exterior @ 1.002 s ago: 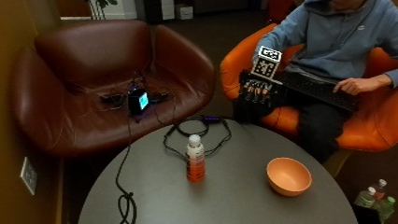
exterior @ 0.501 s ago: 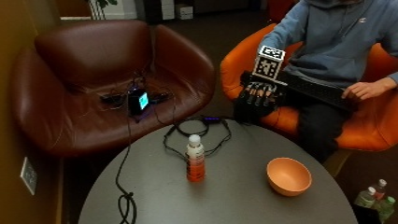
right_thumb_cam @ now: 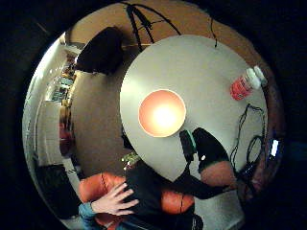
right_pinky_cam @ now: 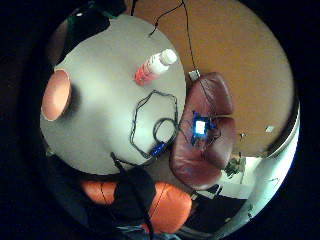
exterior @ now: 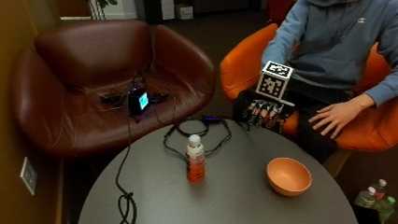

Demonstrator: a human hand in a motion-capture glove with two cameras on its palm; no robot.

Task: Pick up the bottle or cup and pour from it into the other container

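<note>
We cannot make out bottle (exterior: pixel 195 163) label. Bottle upright near counter (exterior: pixel 249 200) middle, white cap on, orange liquid filling most of it. Orange bowl (exterior: pixel 288 176) well apart from bottle, toward counter edge; we see nothing in it. Gloved right hand (exterior: pixel 264 111) above counter's far edge, beyond bottle, fingers hanging relaxed, holding nothing. Bare hand (exterior: pixel 334 116) on lap.

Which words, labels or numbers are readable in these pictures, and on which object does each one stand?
"Champion": small logo on the chest of the person's grey hoodie, only just readable.
Bottle label: too blurred to read.
Small lit screen on the brown armchair: too small to read.
Nothing else carries text.
</note>
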